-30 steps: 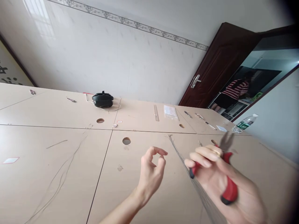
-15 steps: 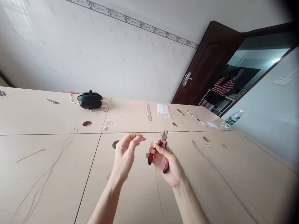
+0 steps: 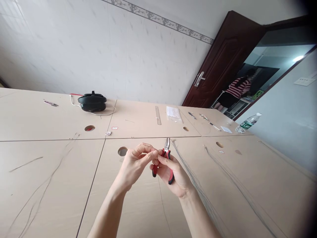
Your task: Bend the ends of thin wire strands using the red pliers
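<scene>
My right hand (image 3: 174,175) is wrapped round a pair of pliers (image 3: 167,145) with red and black handles, its metal jaws pointing away from me and slightly apart. My left hand (image 3: 138,163) is closed in a pinch, its thumb and forefinger meeting my right thumb and fingertips just left of the pliers. Whatever sits between the fingertips is too small and hidden to make out. A thin cord (image 3: 163,205) runs from below my hands toward the near edge. Beside my right forearm lies a bundle of thin grey cords (image 3: 189,172).
More cords (image 3: 230,178) lie at the right, and loose strands (image 3: 51,178) at the left. Farther back are a black headset-like device (image 3: 92,101), a ruler (image 3: 158,115), a plastic bag (image 3: 173,114), a pen (image 3: 192,115) and a water bottle (image 3: 248,123). A person (image 3: 238,87) stands beyond the doorway.
My left hand has moved right and closed its fingertips against those of my right hand. The pliers have shifted slightly left, and the grey cord bundle beside them shows more.
</scene>
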Demonstrator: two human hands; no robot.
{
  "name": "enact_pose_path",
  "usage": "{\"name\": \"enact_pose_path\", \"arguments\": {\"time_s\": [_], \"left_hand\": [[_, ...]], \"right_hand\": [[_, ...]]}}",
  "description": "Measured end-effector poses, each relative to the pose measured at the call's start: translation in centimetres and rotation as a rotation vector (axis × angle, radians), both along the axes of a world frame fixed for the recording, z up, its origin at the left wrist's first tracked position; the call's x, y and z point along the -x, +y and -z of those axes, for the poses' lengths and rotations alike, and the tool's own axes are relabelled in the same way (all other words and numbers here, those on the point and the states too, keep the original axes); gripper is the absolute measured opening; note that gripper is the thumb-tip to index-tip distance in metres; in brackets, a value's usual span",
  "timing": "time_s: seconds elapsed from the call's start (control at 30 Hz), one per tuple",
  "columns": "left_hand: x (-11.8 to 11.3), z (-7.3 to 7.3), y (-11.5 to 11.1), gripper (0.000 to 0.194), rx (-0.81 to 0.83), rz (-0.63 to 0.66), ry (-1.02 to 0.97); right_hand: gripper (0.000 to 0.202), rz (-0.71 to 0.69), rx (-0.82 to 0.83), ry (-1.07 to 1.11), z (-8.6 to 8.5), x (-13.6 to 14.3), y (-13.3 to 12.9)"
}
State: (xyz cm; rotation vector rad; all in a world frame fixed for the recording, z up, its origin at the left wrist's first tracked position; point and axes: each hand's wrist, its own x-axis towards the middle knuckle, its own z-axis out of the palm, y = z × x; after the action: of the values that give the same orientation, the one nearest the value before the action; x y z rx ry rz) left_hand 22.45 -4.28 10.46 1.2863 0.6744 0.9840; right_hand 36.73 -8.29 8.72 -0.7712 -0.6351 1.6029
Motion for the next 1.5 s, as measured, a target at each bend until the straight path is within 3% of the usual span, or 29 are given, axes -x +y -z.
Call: {"name": "enact_pose_path", "arguments": {"time_s": [0.2,0.4,0.7,1.5], "left_hand": [[0.3,-0.2,-0.2,0.024,0.072,0.039,0.015],[0.3,-0.3,0.0,0.022,0.112,0.007,-0.009],[0.0,-0.6,-0.4,0.022,0.135,0.034,-0.031],[-0.9,-0.4,-0.9,0.023,0.132,0.011,-0.083]], "right_hand": [[0.016,-0.005,0.002,-0.078,-0.2,0.2,-0.4],[0.016,0.151,-0.076,-0.308,-0.6,0.7,-1.4],[0.023,0.204,-0.167,-0.596,-1.2,0.9,-1.9],[0.024,0.291,-0.173,-0.626,-1.4,1.1,-1.9]]}}
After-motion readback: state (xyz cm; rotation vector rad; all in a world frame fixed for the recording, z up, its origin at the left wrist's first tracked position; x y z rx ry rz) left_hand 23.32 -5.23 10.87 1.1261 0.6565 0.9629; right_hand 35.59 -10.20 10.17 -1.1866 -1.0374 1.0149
